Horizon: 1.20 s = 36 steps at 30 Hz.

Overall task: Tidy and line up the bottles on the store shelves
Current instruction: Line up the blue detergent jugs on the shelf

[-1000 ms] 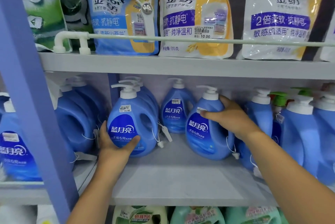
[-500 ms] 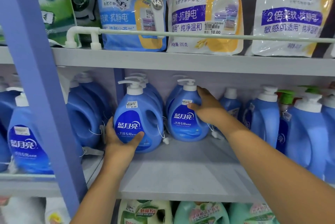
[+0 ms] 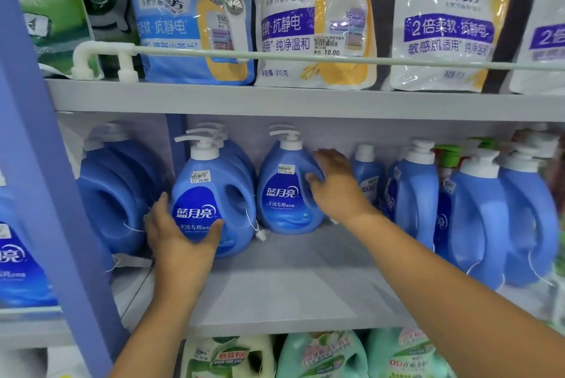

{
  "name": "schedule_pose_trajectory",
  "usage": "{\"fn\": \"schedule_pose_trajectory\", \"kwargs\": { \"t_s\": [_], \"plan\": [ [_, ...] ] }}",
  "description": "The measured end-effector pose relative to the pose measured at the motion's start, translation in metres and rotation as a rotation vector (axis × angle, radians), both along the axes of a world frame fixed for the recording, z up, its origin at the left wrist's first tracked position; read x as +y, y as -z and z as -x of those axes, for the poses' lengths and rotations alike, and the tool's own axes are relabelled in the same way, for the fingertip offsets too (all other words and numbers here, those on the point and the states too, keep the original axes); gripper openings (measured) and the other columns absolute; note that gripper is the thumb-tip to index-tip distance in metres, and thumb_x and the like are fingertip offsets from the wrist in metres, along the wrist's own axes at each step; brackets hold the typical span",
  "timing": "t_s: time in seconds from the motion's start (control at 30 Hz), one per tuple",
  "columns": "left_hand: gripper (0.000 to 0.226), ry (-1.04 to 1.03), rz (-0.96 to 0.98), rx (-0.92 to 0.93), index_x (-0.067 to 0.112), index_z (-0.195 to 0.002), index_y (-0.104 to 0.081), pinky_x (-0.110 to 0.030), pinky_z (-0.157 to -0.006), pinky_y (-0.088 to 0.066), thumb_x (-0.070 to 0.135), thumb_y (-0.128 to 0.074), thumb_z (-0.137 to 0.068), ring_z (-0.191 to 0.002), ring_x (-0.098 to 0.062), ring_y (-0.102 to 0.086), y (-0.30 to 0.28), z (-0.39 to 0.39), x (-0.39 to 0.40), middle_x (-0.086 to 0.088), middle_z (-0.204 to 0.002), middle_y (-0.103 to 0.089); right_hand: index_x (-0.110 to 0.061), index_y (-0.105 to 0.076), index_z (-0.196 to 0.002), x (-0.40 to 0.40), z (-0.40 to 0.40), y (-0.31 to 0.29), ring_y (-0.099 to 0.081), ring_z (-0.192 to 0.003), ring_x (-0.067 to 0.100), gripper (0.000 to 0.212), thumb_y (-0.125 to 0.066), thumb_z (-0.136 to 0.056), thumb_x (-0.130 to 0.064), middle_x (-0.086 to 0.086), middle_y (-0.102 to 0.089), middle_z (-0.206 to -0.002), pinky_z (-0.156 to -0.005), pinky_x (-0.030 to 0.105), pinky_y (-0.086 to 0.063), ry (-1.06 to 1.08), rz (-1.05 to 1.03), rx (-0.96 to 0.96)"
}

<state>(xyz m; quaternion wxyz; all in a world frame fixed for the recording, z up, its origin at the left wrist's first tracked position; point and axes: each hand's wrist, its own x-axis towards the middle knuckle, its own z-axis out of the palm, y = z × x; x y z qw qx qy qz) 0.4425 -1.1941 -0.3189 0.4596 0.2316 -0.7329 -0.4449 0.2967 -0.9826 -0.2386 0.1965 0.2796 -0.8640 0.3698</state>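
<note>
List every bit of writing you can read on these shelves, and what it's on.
"Comfort 金纺": three pouches, top shelf.
"2倍柔软·抗静电": right pouch.
"10.00", "910克": middle pouch.
"蓝月亮", "手洗专用": blue bottles.
"25.00": their price stickers.
Barcode print and the green bottles' labels: too blurred.

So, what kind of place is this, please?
Most likely a shop aisle for laundry products. Price stickers sit on the blue pump bottles, refill pouches stand behind a guard rail above, and cord tags hang from the bottles. The left hand and right hand each handle a bottle.
</note>
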Motion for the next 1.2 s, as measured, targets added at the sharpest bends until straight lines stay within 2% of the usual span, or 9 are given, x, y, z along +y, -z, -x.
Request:
{"fn": "schedule_pose_trajectory", "kwargs": {
  "t_s": [0.1, 0.2, 0.3, 0.4, 0.47, 0.6, 0.7, 0.9, 1.2],
  "plan": [
    [0.054, 0.014, 0.218, 0.214, 0.014, -0.132, -0.054, -0.026, -0.11, -0.035, 0.013, -0.079, -0.083, -0.13, -0.02, -0.048, -0.017, -0.014, 0.056, 0.0, -0.136, -0.053, -0.011, -0.065, -0.124, 0.074, -0.054, -0.007, -0.05, -0.122, 0.015, 0.032, -0.063, -0.093, -0.007, 0.003, -0.058, -0.127, -0.106, 0.023, -0.039, 0.137, 0.337, 0.248],
    [0.015, 0.494, 0.054, 0.174, 0.025, -0.102, -0.067, -0.023, -0.092, -0.051, 0.019, -0.073, -0.09, -0.103, -0.008, -0.066, -0.023, 0.001, 0.123, 0.012, -0.106, -0.07, -0.013, -0.066, -0.112, 0.161, -0.076, 0.0, -0.055, -0.11, 0.016, 0.02, -0.062, -0.093, -0.009, -0.006, -0.057, -0.114, -0.1, 0.024, -0.041, 0.429, 0.465, 0.434],
    [0.012, 0.796, -0.053, -0.008, 0.03, -0.099, -0.068, -0.018, -0.081, -0.052, 0.02, -0.072, -0.093, -0.089, -0.001, -0.067, -0.025, 0.039, 0.19, 0.009, -0.096, -0.073, -0.02, -0.061, -0.122, 0.206, -0.062, 0.013, -0.06, -0.104, 0.018, 0.03, -0.068, -0.094, -0.03, -0.004, -0.057, -0.12, -0.098, 0.043, -0.051, 0.541, 0.477, 0.107],
    [0.016, 0.866, -0.064, -0.147, 0.031, -0.109, -0.063, -0.024, -0.084, -0.053, 0.03, -0.07, -0.095, -0.085, -0.003, -0.066, -0.029, 0.079, 0.245, 0.014, -0.091, -0.069, -0.033, -0.058, -0.116, 0.214, -0.056, 0.024, -0.06, -0.089, -0.001, 0.033, -0.075, -0.088, -0.038, -0.023, -0.062, -0.103, -0.079, 0.01, -0.047, 0.406, 0.393, -0.028],
    [0.013, 0.792, -0.063, -0.235, 0.028, -0.103, -0.062, -0.028, -0.083, -0.051, 0.038, -0.065, -0.097, -0.085, -0.011, -0.063, -0.031, 0.1, 0.266, 0.016, -0.081, -0.064, -0.039, -0.053, -0.124, 0.217, -0.055, 0.029, -0.057, -0.092, -0.005, 0.042, -0.075, -0.088, -0.041, -0.03, -0.059, -0.106, -0.078, 0.007, -0.043, 0.366, 0.318, -0.039],
    [0.034, 0.749, -0.088, -0.314, 0.018, -0.084, -0.065, -0.03, -0.076, -0.052, 0.046, -0.054, -0.101, -0.074, -0.011, -0.066, -0.038, 0.107, 0.281, 0.009, -0.072, -0.074, -0.029, -0.03, -0.155, 0.229, -0.05, 0.04, -0.063, -0.099, 0.023, 0.068, -0.057, -0.096, -0.049, -0.002, -0.063, -0.125, -0.071, 0.034, -0.048, 0.354, 0.216, -0.102],
    [0.038, 0.697, -0.103, -0.295, 0.017, -0.075, -0.065, -0.029, -0.075, -0.05, 0.041, -0.053, -0.102, -0.066, -0.008, -0.062, -0.041, 0.081, 0.271, 0.009, -0.069, -0.073, -0.026, -0.036, -0.149, 0.239, -0.05, 0.046, -0.056, -0.074, 0.005, 0.056, -0.05, -0.099, -0.046, -0.013, -0.059, -0.096, -0.059, 0.028, -0.039, 0.257, 0.287, -0.099],
    [0.046, 0.391, -0.069, -0.202, 0.008, -0.071, -0.062, -0.02, -0.054, -0.037, 0.047, -0.055, -0.094, -0.048, -0.003, -0.049, -0.041, -0.025, 0.255, 0.01, -0.057, -0.066, -0.035, -0.055, -0.106, 0.228, -0.042, 0.039, -0.058, -0.089, -0.009, 0.015, -0.065, -0.095, -0.037, -0.02, -0.061, -0.096, -0.063, 0.018, -0.04, 0.037, 0.458, -0.262],
    [0.058, -0.26, 0.252, -0.17, 0.026, -0.059, -0.066, -0.037, -0.064, -0.049, 0.074, -0.044, -0.083, -0.064, -0.013, -0.06, -0.017, -0.073, 0.197, 0.013, -0.056, -0.066, -0.043, -0.051, -0.11, 0.131, -0.03, 0.038, -0.062, -0.08, -0.009, 0.06, -0.092, -0.066, -0.043, -0.029, -0.063, -0.099, -0.056, 0.008, -0.048, -0.254, 0.198, -0.325]
  ]
}}
